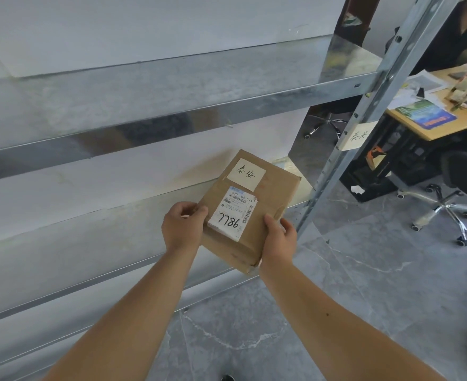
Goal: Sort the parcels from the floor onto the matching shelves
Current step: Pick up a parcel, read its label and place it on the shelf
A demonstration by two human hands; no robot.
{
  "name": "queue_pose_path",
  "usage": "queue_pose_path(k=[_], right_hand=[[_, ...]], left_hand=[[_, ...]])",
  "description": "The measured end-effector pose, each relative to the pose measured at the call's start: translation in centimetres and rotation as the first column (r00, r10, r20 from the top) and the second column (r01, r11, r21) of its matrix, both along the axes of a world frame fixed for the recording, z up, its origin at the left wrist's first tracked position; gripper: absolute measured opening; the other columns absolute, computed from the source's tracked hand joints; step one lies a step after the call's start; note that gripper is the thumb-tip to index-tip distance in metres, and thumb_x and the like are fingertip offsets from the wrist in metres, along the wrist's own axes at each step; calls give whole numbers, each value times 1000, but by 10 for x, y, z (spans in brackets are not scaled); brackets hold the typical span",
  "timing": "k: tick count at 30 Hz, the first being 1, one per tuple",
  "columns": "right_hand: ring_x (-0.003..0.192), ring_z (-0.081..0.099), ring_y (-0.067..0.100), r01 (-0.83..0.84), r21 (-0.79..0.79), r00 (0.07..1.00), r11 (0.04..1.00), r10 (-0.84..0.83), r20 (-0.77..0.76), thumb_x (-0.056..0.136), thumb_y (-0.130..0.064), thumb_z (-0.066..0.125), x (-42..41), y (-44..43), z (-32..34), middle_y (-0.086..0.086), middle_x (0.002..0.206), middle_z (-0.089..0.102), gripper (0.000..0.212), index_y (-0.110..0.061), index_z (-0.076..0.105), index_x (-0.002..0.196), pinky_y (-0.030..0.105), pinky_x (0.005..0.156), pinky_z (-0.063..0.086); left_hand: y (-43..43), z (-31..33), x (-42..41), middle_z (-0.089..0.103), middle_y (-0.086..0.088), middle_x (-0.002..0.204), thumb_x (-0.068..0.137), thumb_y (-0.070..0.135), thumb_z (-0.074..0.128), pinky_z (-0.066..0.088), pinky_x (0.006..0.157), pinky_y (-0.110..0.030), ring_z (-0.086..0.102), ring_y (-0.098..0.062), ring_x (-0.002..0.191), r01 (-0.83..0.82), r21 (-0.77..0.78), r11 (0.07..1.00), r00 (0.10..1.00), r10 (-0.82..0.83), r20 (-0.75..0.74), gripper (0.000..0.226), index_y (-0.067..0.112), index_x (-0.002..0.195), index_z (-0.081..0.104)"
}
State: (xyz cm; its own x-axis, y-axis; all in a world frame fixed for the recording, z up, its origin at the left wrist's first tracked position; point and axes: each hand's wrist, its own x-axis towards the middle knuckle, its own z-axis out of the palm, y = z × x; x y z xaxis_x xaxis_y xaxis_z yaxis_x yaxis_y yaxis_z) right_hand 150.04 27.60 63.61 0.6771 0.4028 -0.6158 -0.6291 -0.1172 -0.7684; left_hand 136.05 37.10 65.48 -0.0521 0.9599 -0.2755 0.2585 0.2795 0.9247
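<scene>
A flat brown cardboard parcel (265, 199) carries a handwritten paper tag and a white shipping label marked 7786. My left hand (181, 225) grips its near left edge and my right hand (277, 239) grips its near right corner. The parcel's far end lies over the right end of a metal shelf board (89, 237), its near end sticking out past the front rim. A paper tag (357, 136) with the same handwritten characters hangs on the shelf's right upright (364, 116). The shelf above (144, 105) holds nothing.
To the right stands a wooden desk (430, 130) strewn with papers and booklets, black crates beneath it, and an office chair base (444, 210) on castors. A seated person is at the top right. Grey tiled floor (378, 270) spreads beneath; a shoe shows at the lower right edge.
</scene>
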Motion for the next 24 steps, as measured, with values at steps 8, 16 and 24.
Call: queue_pose_path(k=[8,16,24], right_hand=[[116,65,25,-126,9,990,992,126,-58,94,-40,78,-14,18,8,-5,113,61,59,-29,43,141,43,87,59],[113,70,28,-163,49,983,985,167,-78,95,-37,77,-16,26,6,2,121,61,69,-29,39,151,48,93,63],[104,75,28,-188,62,980,980,191,-55,103,-23,68,-16,30,5,11,114,75,41,-19,55,141,50,100,61]], left_hand=[[19,0,5,64,-6,132,96,9,70,51,107,-39,62,-27,131,-210,-1,978,948,204,246,28,14,123,63],[33,6,-2,44,-1,148,103,24,67,47,106,-30,53,-19,131,-7,38,999,988,1,155,53,26,155,57],[37,11,2,61,-6,154,108,16,57,45,120,-45,56,-28,142,75,-33,997,947,-61,314,63,16,168,35]])
